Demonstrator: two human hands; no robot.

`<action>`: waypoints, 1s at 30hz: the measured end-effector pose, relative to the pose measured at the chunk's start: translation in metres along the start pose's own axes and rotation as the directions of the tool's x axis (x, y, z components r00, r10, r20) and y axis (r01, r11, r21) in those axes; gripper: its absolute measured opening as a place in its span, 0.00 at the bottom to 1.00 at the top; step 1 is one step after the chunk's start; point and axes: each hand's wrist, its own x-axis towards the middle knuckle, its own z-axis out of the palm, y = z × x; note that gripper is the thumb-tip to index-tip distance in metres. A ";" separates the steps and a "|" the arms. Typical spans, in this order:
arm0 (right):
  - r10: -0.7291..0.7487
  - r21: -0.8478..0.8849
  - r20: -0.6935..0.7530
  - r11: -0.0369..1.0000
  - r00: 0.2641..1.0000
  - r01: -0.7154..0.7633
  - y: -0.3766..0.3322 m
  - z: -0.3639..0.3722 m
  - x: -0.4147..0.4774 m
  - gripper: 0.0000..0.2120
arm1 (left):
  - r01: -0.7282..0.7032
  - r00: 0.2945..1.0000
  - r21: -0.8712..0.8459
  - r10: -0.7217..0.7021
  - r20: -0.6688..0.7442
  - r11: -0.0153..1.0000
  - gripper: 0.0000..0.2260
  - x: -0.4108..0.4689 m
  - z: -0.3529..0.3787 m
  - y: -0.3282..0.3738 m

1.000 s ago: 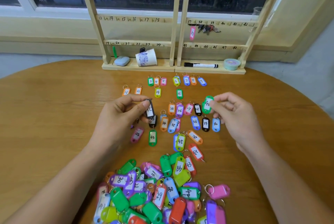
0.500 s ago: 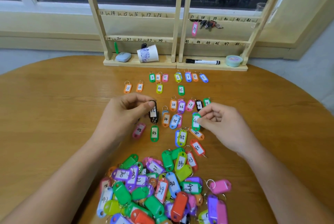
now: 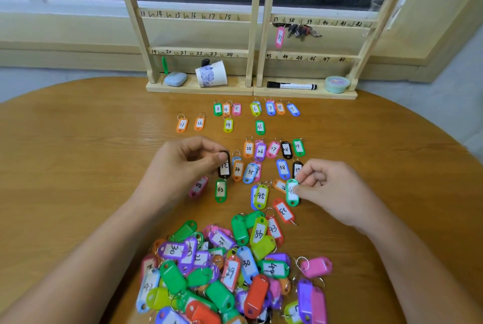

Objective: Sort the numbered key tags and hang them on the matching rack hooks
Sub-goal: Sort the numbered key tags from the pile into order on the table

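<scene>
bare table [image 3: 78, 156] lies open left of the sorted tags [image 3: 256, 141]; the pile [image 3: 230, 271] crowds the near edge

One head-worn wide-angle view looks forward and steeply down, close over the counter [image 3: 78, 141]; the rack [image 3: 256, 36] fills the upper frame, tag pile [image 3: 235, 271] at bottom centre.

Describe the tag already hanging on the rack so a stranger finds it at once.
Find the wooden rack at the table's far edge, right half, rail numbered 37 to 42. At its left end, beside a bunch of keys, hangs a pink tag, the only tag on any hook.
</scene>
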 end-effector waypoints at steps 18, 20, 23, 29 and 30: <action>-0.098 -0.213 0.007 0.972 0.995 0.097 -0.018 0.015 -0.026 0.11 | 0.001 0.999 0.050 -0.003 0.043 0.999 0.05 -0.001 0.000 -0.001; -0.109 -0.265 0.033 0.958 0.994 0.114 -0.016 0.013 -0.031 0.13 | 0.000 0.999 0.058 -0.003 0.045 0.998 0.04 -0.002 0.000 -0.001; -0.105 -0.304 0.055 0.945 0.993 0.117 -0.013 0.006 -0.038 0.16 | 0.002 0.999 0.057 -0.005 0.048 0.998 0.04 -0.003 0.001 0.000; -0.057 -0.272 0.082 0.959 0.995 0.077 -0.012 -0.005 -0.043 0.13 | 0.004 0.999 0.061 -0.007 0.050 0.998 0.04 -0.003 0.002 0.001; -0.060 -0.261 0.044 0.963 0.997 0.070 -0.013 -0.006 -0.041 0.10 | 0.003 0.999 0.065 -0.006 0.051 0.998 0.04 -0.004 0.002 0.001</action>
